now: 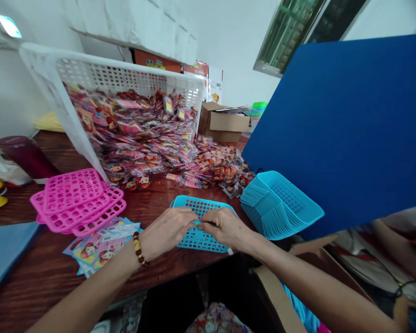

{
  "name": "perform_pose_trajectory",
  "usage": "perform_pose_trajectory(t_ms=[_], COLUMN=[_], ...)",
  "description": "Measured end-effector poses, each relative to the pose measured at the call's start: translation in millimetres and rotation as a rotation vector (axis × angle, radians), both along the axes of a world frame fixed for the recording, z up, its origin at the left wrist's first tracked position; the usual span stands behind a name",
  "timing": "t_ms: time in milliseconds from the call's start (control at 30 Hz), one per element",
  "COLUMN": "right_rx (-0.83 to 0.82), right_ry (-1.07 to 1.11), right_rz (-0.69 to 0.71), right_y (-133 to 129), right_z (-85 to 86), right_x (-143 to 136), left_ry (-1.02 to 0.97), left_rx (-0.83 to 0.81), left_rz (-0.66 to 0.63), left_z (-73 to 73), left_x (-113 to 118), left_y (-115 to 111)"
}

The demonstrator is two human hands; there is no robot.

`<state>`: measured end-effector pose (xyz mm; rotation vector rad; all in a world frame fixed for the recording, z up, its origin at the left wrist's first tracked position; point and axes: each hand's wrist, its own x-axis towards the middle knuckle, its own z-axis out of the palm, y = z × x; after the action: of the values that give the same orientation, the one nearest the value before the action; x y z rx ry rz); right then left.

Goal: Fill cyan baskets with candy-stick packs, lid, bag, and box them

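Basket (203,243) of blue plastic beneath both hands (171,227) (225,226), half-curled and close together, any grasp unclear

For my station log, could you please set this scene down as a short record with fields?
Left grip: bracelet at wrist, fingers bent over the blue basket
Right grip: fingertips close to the left's, over the same basket; anything small held is unclear
Left side: pink perforated pieces, piled beside printed cards
Right side: stack of blue baskets, near a large blue panel
Beyond: wrapped packets, heaped in the white basket and out onto the table
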<state>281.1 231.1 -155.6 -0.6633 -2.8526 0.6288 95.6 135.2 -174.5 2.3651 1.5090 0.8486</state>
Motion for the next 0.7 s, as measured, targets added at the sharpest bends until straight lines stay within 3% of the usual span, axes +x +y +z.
perform_pose_trajectory(t_ms=[133, 233, 333, 433, 533, 600, 700], right_rx=[-0.032, -0.088, 0.025, 0.125, 0.168, 0.178, 0.151], right_ry=[-0.064, -0.182, -0.249, -0.266, -0.279, -0.259, -0.164], right_rz=[-0.041, 0.010, 0.017, -0.043, -0.052, -0.048, -0.070], right_y=[1.0, 3.6, 0.9, -9.0, -23.0, -33.0, -48.5], right_z=[-2.6, -2.5, -8.9, -24.7, -43.3, -52.7, -57.5], right_x=[-2.7, -1.1, 2.7, -1.1, -22.2, -43.5, -70.5], left_ry=[0.002, -0.007, -0.013, -0.137, -0.311, -0.314, -0.232], left_rx=[0.030, 0.073, 0.153, 0.257, 0.350, 0.340, 0.251], left_rz=[0.051, 0.074, 0.150, 0.436, 0.886, 1.124, 1.267], left_z=[-10.4, -23.5, -40.7, -61.4, -84.3, -99.1, -118.0], left_x=[-0.2, -0.6, -7.0, -20.8, -36.2, -44.1, -51.5], left_y=[0.0, -3.3, -16.6, -43.5, -80.5, -105.7, -134.6])
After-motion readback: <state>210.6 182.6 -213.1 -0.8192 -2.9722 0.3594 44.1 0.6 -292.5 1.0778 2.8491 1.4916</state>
